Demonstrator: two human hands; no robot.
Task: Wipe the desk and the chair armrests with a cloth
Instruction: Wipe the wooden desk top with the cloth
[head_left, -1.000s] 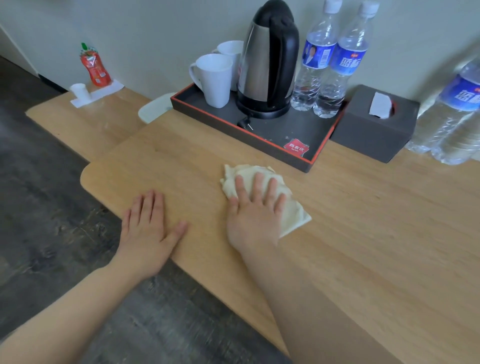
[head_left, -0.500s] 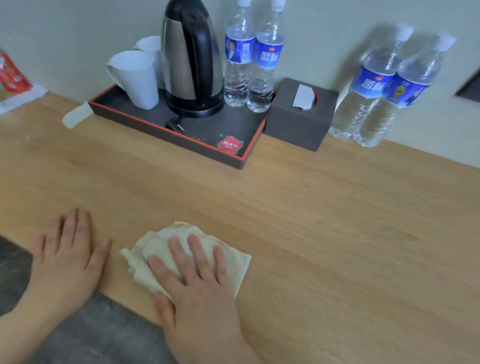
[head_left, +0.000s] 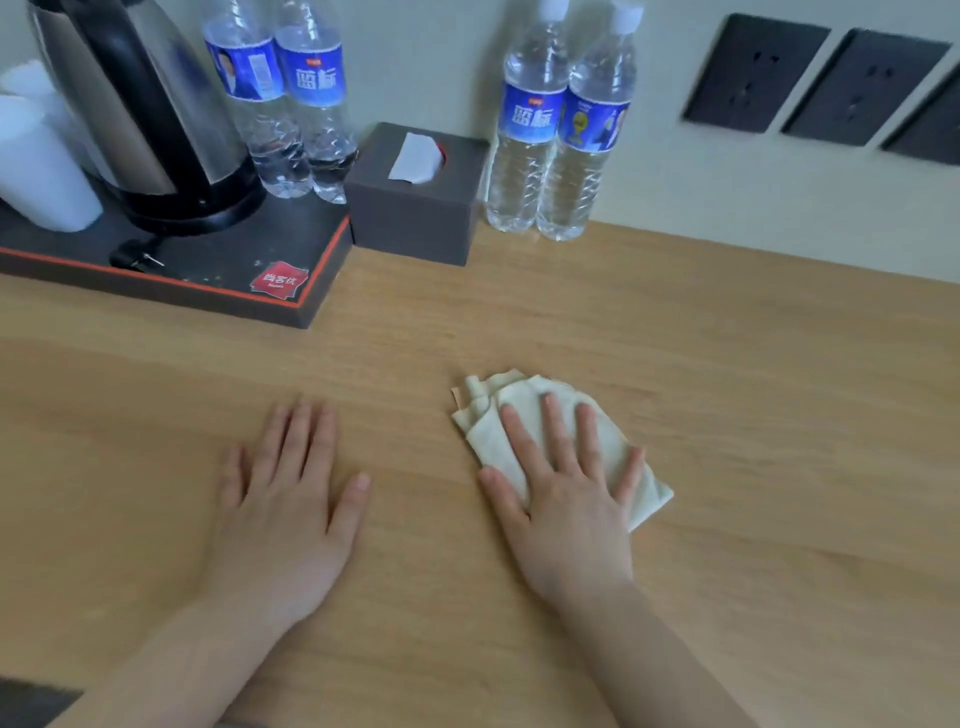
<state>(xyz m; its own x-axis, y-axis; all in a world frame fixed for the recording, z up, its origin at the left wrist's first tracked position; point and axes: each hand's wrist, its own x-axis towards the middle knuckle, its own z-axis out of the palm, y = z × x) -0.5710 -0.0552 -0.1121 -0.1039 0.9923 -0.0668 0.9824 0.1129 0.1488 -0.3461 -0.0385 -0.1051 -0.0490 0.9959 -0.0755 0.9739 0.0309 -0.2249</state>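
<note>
A folded cream cloth (head_left: 491, 418) lies on the light wooden desk (head_left: 753, 415), right of centre. My right hand (head_left: 566, 499) presses flat on it with fingers spread; the cloth's folded corners stick out past the fingertips and at the right. My left hand (head_left: 285, 509) rests palm down on the bare wood to the left, a hand's width from the cloth, holding nothing. No chair or armrest is in view.
At the back left a black tray with a red rim (head_left: 171, 291) carries a kettle (head_left: 145, 104), a white mug (head_left: 36, 171) and two water bottles (head_left: 280, 104). A dark tissue box (head_left: 415, 208) and two more bottles (head_left: 556, 130) stand by the wall. Dark sockets (head_left: 753, 73) sit on the wall.
My right hand has slid the cloth to the right along the desk, away from its left end. My left hand has moved from the front edge further onto the wood.
</note>
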